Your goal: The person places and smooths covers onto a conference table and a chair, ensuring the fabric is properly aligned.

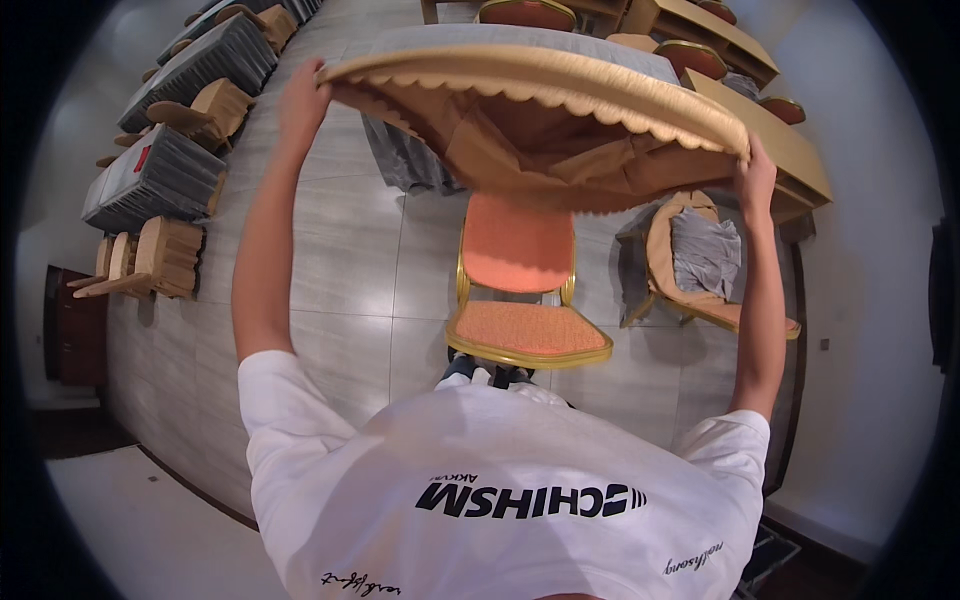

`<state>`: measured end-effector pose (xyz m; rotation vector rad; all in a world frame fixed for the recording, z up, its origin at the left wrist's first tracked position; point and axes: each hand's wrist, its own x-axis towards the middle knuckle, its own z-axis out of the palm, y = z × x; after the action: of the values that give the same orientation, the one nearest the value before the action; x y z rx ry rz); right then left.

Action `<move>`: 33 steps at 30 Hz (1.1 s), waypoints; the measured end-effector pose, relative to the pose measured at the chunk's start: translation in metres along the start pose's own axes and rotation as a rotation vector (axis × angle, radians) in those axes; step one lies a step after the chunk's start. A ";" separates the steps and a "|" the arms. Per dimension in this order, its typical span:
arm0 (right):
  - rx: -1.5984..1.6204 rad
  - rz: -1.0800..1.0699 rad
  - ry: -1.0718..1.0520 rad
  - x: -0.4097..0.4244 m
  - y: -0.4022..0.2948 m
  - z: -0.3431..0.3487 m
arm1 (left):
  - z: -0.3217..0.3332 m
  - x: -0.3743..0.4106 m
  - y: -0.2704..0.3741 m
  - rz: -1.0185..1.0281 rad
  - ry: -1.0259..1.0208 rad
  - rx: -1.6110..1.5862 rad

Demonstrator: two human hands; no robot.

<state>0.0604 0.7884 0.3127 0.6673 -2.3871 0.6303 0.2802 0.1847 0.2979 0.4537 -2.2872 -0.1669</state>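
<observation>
A tan fabric chair cover [547, 82] with a scalloped edge is stretched wide between my raised hands, its opening facing me. My left hand [304, 94] grips its left end, and my right hand [756, 169] grips its right end. Below the cloth, directly before my body, stands a banquet chair [517, 247] with orange upholstery and a gold-coloured frame; the cover hides the top of its backrest.
A chair [660, 247] at the right bears tan cloth and a bunched grey cloth [705, 251]. Beyond the cover is a grey-draped table [405, 150]. Wooden tables [795, 165] stand at the right; draped tables [161, 172] and covered chairs [169, 251] line the left.
</observation>
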 end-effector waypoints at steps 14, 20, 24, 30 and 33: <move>-0.067 0.210 -0.543 -0.483 -0.013 -0.068 | -0.099 -0.540 0.029 -0.522 -0.663 -0.212; 0.243 0.694 -1.568 -0.582 0.070 0.020 | -0.043 -0.663 0.015 -1.091 -1.262 -0.414; 1.280 1.823 -0.919 -0.470 -0.007 0.054 | 0.001 -0.482 0.113 -1.753 -0.955 -1.111; 1.352 1.797 -0.393 -0.436 -0.042 0.093 | 0.023 -0.476 0.179 -1.495 -0.661 -1.246; 1.236 1.732 -0.361 -0.437 -0.045 0.086 | 0.021 -0.487 0.184 -1.415 -0.444 -1.315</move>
<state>0.3618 0.8411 -0.0136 -1.3011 -2.0327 2.8412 0.5217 0.5370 -0.0005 1.1971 -1.2479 -2.3658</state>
